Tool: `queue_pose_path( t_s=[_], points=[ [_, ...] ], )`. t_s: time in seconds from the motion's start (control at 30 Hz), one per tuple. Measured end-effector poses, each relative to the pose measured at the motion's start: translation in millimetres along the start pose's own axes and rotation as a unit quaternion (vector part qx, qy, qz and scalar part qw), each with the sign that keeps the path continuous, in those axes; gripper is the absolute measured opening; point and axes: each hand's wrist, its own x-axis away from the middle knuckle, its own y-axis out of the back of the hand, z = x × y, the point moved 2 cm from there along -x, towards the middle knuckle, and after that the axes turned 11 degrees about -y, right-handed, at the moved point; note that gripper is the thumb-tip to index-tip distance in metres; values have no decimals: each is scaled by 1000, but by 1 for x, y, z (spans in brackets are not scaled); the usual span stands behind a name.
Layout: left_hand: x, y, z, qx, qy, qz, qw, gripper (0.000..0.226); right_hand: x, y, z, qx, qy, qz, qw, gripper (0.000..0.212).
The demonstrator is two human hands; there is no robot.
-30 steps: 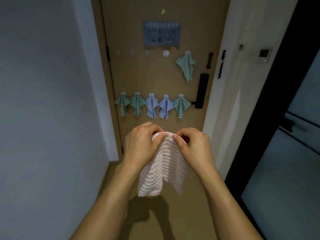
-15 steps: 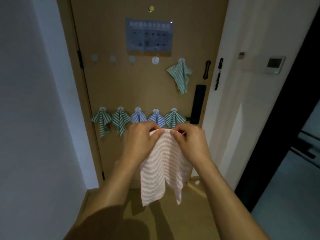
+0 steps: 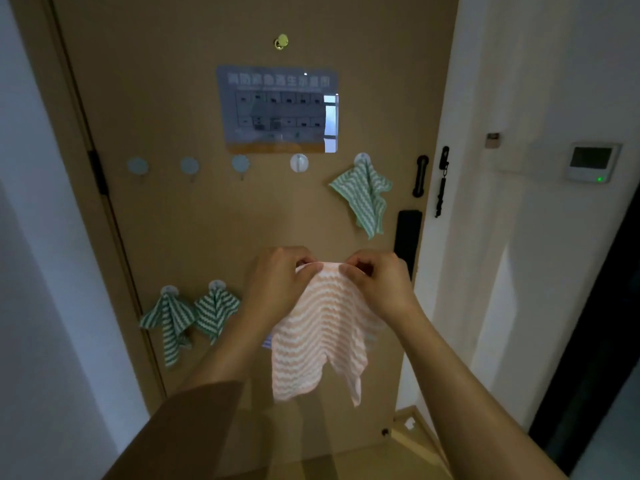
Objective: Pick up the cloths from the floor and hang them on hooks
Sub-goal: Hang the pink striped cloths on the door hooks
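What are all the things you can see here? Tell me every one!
pink cloth: 1, pink-white stripes, held before the door
green cloths: 3, green-white stripes, one on upper right hook, two on lower left hooks
empty hooks: 4, pale, upper row
door: 1, tan, ahead
poster: 1, grey, upper door
door handle: 1, black, door's right edge
wall panel: 1, white, right wall
left hand: pinches pink cloth's top edge
right hand: pinches pink cloth's top edge
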Motion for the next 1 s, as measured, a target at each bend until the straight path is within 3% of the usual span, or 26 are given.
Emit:
queue_pose_path(
  t_s=[0.2,0.37,0.73,1.0],
  points=[
    [-65,-19,59,-29,-3,-49,998,7,-101,-30,-6,17,34,20,999,11],
    [-127,-41,109,-61,30,-88,994,5,-191,-52,-7,35,68,-10,997,10],
    [-263,-73,197,-151,32,-151,976,10,-364,-89,13,115,92,-12,989,21],
    [-308,-78,224,-218,-13,-168,961,9,-414,-103,21,163,71,-96,979,20]
  ],
)
